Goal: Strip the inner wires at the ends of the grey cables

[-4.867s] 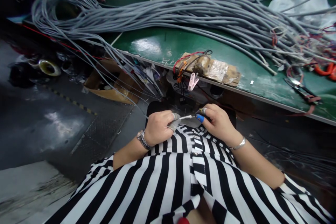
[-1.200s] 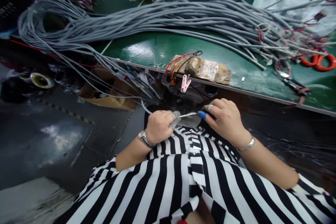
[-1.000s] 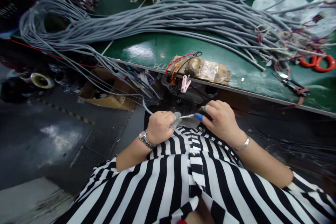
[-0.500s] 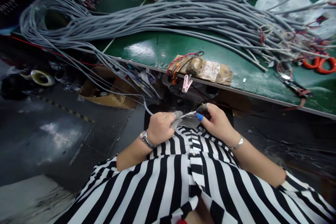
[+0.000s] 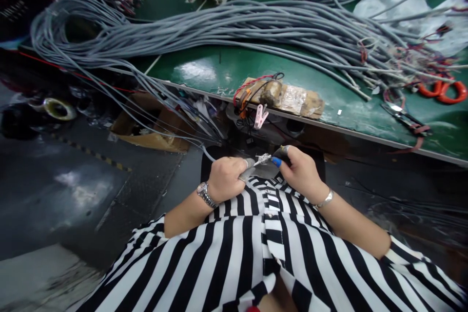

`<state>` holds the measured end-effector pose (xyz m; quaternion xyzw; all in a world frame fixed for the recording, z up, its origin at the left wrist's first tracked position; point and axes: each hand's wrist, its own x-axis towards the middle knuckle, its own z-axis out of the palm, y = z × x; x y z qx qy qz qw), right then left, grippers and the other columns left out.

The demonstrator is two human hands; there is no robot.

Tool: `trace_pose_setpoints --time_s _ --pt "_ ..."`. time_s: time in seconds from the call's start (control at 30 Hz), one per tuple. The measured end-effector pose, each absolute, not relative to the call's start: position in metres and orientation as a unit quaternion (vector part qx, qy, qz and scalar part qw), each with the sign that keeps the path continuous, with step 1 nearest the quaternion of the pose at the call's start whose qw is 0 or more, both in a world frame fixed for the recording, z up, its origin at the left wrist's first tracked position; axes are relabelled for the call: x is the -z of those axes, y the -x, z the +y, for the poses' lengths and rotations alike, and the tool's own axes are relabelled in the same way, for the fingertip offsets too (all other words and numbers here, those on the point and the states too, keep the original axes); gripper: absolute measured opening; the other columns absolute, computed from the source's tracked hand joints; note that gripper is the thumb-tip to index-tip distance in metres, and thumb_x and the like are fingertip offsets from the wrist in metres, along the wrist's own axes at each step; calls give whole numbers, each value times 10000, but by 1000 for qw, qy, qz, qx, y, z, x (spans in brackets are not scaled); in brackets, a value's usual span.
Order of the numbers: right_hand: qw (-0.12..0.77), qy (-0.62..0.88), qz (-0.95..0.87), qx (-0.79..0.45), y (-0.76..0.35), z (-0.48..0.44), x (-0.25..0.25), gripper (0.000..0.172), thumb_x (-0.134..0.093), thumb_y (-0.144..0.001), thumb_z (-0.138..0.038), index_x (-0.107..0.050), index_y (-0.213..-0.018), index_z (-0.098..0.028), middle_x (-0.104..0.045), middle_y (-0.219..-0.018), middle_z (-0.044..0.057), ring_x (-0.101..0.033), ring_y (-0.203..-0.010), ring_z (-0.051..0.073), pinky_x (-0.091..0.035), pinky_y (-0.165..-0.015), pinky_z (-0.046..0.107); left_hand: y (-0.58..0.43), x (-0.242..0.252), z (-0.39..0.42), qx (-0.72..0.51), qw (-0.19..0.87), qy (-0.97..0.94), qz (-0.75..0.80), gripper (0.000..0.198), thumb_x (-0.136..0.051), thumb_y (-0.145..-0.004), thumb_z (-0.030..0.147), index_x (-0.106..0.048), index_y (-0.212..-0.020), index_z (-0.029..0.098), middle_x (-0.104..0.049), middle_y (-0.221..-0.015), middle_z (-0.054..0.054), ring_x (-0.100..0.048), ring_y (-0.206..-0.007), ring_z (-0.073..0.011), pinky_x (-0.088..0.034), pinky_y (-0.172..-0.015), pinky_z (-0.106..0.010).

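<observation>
My left hand [image 5: 225, 179] is closed round the end of a grey cable [image 5: 206, 152] that trails off to the left towards the bench. Its fingertips wear grey finger cots. The bared end of the cable [image 5: 262, 158] sticks out to the right. My right hand [image 5: 299, 170], with a blue finger cot, pinches that bared end. Both hands sit close together in my lap, just below the edge of the green bench [image 5: 234, 66].
A big bundle of grey cables [image 5: 256, 22] lies across the bench. A taped brown block with red wires [image 5: 283, 95] sits at the bench edge, a pink clip [image 5: 260, 116] hanging from it. Orange-handled scissors [image 5: 442, 90] and cutters [image 5: 404, 117] lie at right. A cardboard box [image 5: 149, 124] stands on the floor.
My hands have stayed together on the cable end, with my right fingers shifting slightly along the bared end. The view has drifted a little.
</observation>
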<state>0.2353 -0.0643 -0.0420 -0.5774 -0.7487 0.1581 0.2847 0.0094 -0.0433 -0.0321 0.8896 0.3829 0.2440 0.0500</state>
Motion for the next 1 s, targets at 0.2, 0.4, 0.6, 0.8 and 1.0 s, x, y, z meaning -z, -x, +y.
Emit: trace_pose_setpoints --time_s 0.2,0.4,0.6,0.8,1.0 --pt "306 535 -777 -131 -235 -63 43 57 -503 -830 -226 -548 -809 -196 -606 -805 65 -549 -737 180 -412 -660 290 -8 32 -41 -237 108 -883 391 135 -539 -739 162 -568 -609 184 -599 -566 -7 -547 -539 -127 -392 -550 -252" --pt "322 561 -728 -227 -230 -61 48 90 -530 -833 -264 -530 -771 -198 -587 -724 30 -533 -655 150 -403 -604 264 -9 35 -39 -227 164 -875 396 142 -558 -785 224 -625 -666 185 -615 -579 -6 -561 -547 -121 -412 -553 -236" --pt "317 399 -845 -162 -232 -68 41 84 -525 -829 -251 -532 -772 -190 -579 -737 38 -520 -656 145 -398 -606 268 -1 37 -32 -250 233 -789 510 170 -584 -808 252 -696 -925 202 -725 -833 -25 -653 -731 -144 -479 -664 -228" --pt "346 502 -787 -97 -246 -55 34 73 -568 -817 -253 -562 -819 -181 -595 -774 57 -551 -696 170 -427 -631 289 2 33 -30 -250 415 -723 492 186 -551 -847 312 -657 -847 159 -642 -648 9 -568 -576 -90 -441 -563 -185" --pt "267 503 -821 -25 -252 -50 30 81 -566 -802 -263 -555 -782 -186 -608 -821 75 -538 -727 194 -405 -646 314 1 28 -28 -209 536 -672 467 291 -527 -858 369 -535 -677 140 -460 -519 51 -399 -474 -50 -347 -481 -167"
